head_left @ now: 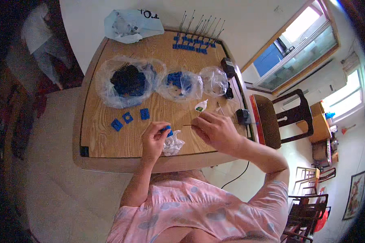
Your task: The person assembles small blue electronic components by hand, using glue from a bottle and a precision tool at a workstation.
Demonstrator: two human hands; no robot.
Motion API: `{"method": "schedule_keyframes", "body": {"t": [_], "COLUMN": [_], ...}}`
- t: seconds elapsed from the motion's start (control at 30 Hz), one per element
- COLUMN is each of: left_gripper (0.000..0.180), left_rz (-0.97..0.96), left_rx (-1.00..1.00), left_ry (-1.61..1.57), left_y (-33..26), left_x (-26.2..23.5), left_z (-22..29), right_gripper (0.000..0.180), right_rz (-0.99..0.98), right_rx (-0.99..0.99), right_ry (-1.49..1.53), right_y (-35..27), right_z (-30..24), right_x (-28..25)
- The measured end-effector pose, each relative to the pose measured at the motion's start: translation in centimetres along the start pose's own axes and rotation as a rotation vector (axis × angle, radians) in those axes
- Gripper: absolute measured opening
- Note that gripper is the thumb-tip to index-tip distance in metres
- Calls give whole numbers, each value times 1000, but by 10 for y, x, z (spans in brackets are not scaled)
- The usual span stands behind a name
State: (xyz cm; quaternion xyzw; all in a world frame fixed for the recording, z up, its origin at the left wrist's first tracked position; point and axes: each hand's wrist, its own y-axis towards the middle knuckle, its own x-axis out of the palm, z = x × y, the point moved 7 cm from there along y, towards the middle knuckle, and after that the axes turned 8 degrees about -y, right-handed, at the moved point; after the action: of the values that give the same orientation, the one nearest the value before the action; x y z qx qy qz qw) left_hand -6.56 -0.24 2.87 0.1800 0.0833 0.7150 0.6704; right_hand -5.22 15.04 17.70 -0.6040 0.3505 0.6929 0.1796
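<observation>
With a row of pinned blue pieces (pixel 194 42) done, left hand (pixel 154 139) grips another blue piece (pixel 166 130), right hand (pixel 217 130) pinches a thin pin (pixel 188 125); bagfuls remain.

I sit at a square wooden surface (pixel 97 133) with rounded corners, pushed against a plain white wall (pixel 239 20). The floor (pixel 56 182) beneath me is pale and smooth. To my right stands a dark-framed chair (pixel 284 117) with a brown seat, and beyond it a bright window (pixel 300 44) lets in strong daylight. Further right I see a small wooden cabinet (pixel 318 125), more dark chairs (pixel 308 202) and a framed picture (pixel 355 194).
</observation>
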Motion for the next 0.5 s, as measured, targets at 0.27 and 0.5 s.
{"method": "schedule_keyframes", "body": {"t": [0.27, 0.5], "left_gripper": [15, 15], "left_rz": [36, 78], "left_rx": [28, 136], "left_ry": [10, 201], "left_y": [-6, -6], "left_x": [1, 6], "left_z": [2, 28], "right_gripper": [13, 12], "right_rz": [174, 158], "right_rx": [47, 86], "right_ry": [49, 34], "right_y": [0, -6], "right_z": [-14, -17], "right_x": [17, 32]}}
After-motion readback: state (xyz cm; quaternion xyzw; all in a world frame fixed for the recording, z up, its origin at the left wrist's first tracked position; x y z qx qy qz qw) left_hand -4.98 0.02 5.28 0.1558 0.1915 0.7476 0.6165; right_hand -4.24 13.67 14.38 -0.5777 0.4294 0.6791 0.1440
